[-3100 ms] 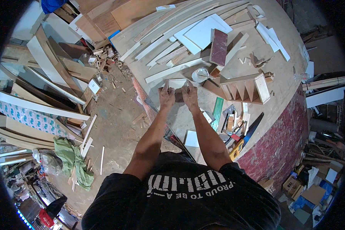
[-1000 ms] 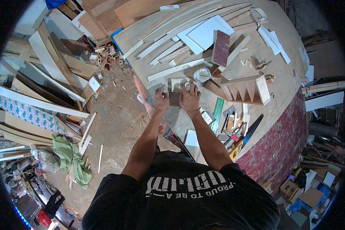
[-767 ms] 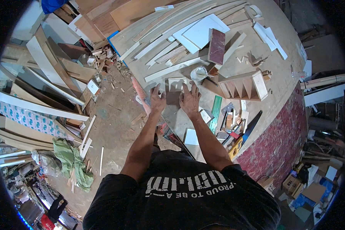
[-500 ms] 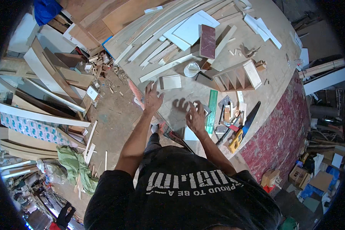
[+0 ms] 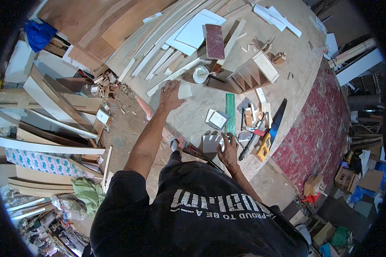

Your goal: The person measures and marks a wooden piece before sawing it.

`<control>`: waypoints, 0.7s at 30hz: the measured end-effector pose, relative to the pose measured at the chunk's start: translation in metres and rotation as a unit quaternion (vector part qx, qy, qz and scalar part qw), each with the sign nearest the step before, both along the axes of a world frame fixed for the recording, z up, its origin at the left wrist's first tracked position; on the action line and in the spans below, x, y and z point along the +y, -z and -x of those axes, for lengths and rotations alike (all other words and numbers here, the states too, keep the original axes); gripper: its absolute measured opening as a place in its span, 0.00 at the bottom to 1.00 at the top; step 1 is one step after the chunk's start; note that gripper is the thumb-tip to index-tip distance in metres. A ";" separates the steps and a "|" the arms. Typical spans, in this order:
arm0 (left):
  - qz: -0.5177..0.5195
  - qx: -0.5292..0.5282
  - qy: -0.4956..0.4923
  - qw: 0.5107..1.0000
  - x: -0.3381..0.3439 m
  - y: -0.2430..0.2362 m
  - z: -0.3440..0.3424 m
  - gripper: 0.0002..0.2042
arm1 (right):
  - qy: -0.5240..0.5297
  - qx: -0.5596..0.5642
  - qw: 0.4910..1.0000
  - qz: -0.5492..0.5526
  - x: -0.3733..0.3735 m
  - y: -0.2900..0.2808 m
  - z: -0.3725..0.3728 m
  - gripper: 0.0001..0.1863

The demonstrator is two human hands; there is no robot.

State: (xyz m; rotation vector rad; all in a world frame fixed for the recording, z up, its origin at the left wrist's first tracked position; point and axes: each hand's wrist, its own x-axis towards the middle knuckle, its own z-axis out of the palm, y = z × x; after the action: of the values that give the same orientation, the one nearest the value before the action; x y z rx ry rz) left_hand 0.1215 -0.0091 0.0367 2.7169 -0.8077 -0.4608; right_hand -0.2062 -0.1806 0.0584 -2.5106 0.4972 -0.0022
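My left hand (image 5: 170,95) is open, fingers stretched out flat over the left part of a small cream panel (image 5: 185,90). Whether it presses on the panel I cannot tell. My right hand (image 5: 229,152) is open and empty, its fingers curved and apart, beside a white board (image 5: 210,144) at the table's near edge. Finger shadows fall across that board. Just beyond it lie small stacked panels (image 5: 217,119), pale on top, next to a green strip (image 5: 230,113). A white tub (image 5: 200,74) with a stick in it stands beyond the cream panel.
A handsaw (image 5: 273,130) with a yellow handle lies at the right, beside a hammer (image 5: 258,132) and wood offcuts. A small divided wooden box (image 5: 254,75) and a dark red block (image 5: 215,41) are farther back. Long wood strips (image 5: 158,47) cover the far left of the table.
My left hand has reached forward over the cream panel. My right hand has drawn back toward me, away from the small stacked panels. The whole view has shifted slightly.
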 end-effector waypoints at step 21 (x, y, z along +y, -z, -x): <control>0.074 0.000 -0.083 0.994 0.021 -0.017 0.000 0.55 | 0.016 0.015 1.000 -0.005 0.001 -0.012 0.014 0.31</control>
State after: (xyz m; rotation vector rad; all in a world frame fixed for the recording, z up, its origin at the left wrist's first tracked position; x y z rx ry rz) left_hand 0.1219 0.0123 0.0539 2.6195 -0.5847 -0.3490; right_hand -0.2204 -0.1800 0.0702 -2.4958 0.5478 0.0253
